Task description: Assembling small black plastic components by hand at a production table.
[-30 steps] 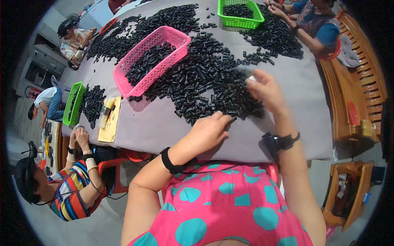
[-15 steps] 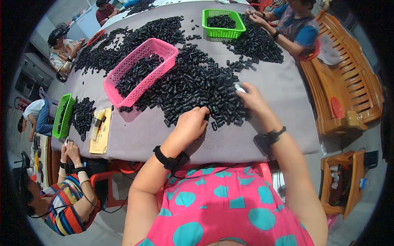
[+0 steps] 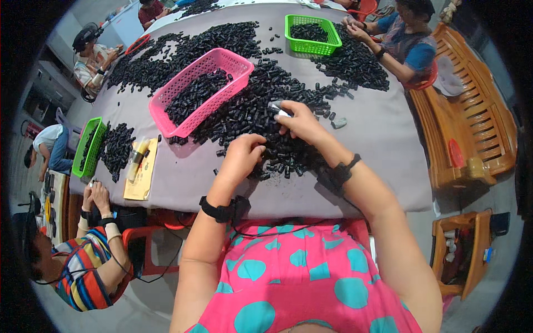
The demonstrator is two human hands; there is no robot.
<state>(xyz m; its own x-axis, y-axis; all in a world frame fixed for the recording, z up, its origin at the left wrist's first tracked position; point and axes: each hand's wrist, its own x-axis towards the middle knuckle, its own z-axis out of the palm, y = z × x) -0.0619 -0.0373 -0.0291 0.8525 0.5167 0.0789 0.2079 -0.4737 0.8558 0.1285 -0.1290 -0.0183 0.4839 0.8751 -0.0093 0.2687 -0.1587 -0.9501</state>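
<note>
Black pieces (image 3: pixel 264 114), between and beyond hands (image 3: pixel 302 123)

Pink basket (image 3: pixel 215 104); black pieces (image 3: pixel 272 83); teal-spotted pink dress (image 3: pixel 300 286).

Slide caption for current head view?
Left hand and right hand at a pile of small black parts, beside a pink basket on grey cloth.

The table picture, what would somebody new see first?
Probably the bright pink basket, set slantwise on the table, left of the picture's middle. Next, the big pile of black pieces beside it, with the left hand and right hand at its near part. The pink dress with blue-green spots stands out too, at the bottom.
</note>
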